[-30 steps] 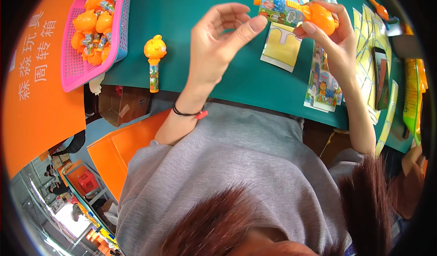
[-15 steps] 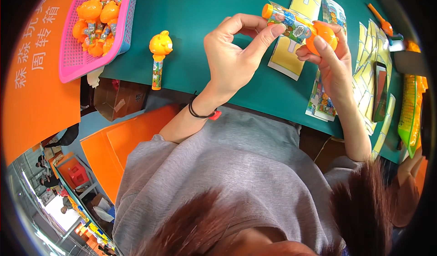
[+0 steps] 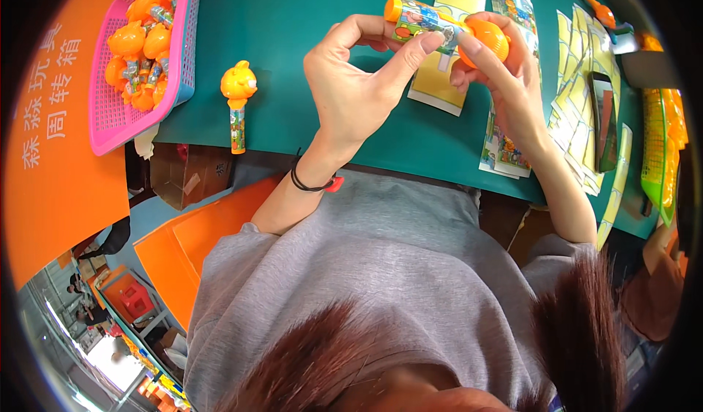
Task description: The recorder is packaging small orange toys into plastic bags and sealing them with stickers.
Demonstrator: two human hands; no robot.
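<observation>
Between my two hands is an orange toy (image 3: pixel 488 44) with a round ribbed head and a handle wrapped in a colourful printed sticker. My left hand (image 3: pixel 366 79) pinches the wrapped handle, thumb on the sticker's surface. My right hand (image 3: pixel 507 83) holds the round head end, its thumb close to where head and handle meet. Another toy of this kind, an orange figure-headed stick (image 3: pixel 238 101) with a printed sticker on its handle, lies on the green table (image 3: pixel 293 112) to the left of my left hand. Yellow backing strips (image 3: pixel 437 90) lie under and beyond the held toy.
A pink basket (image 3: pixel 102 130) full of similar orange toys stands at the left. Printed sticker sheets (image 3: pixel 516 6) and used yellow backing sheets (image 3: pixel 575 145) spread on the right, with a dark phone-shaped object (image 3: pixel 605 123) on them. A green basket (image 3: pixel 652 119) holds orange pieces at the far right.
The view has shifted, so the table things sit slightly further left. My right thumb has come closer to the joint of head and handle; both hands still hold the toy.
</observation>
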